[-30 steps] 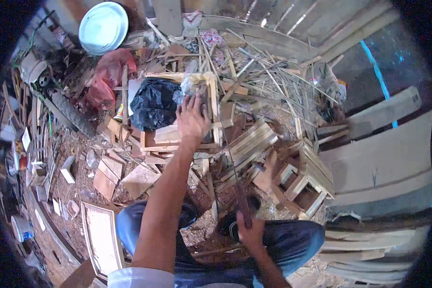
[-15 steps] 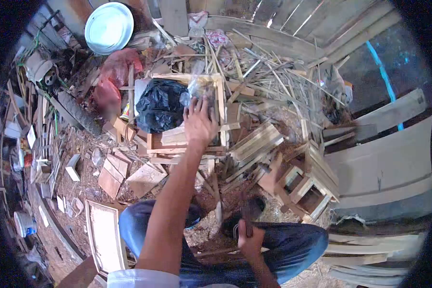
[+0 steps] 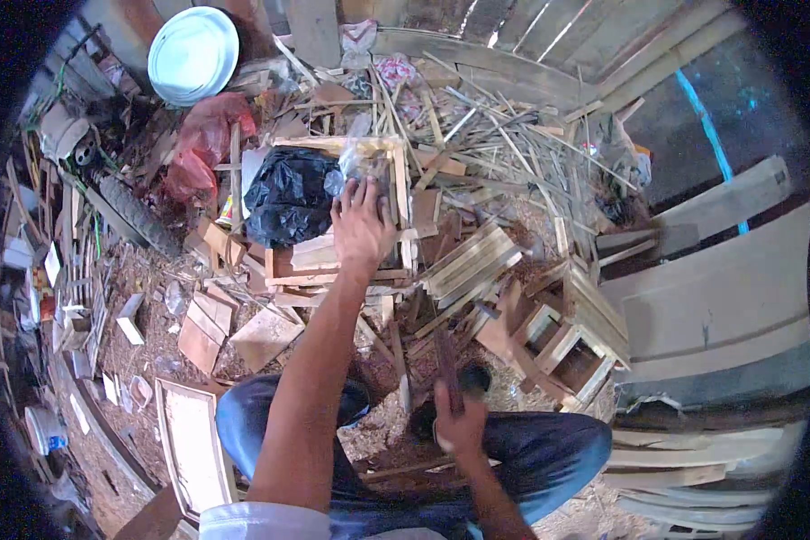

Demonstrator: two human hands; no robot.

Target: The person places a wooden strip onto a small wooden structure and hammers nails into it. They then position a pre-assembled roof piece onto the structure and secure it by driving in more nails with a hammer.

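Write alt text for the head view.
The left hand reaches into a wooden crate beside a black bag, touching a clear bag; the right hand grips a dark handle. Wood scraps lie all around.

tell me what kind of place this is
Probably a rough woodworking yard or shed: a heap of thin wood offcuts, small slatted crates on the littered ground, and plank walls behind.

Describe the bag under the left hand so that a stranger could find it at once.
In the middle of the scrap-wood heap stands an open wooden crate with a big black plastic bag inside. Just right of that bag, at the fingertips of the left hand, lies a small clear plastic bag; unlike its black neighbour, it is see-through and glossy.
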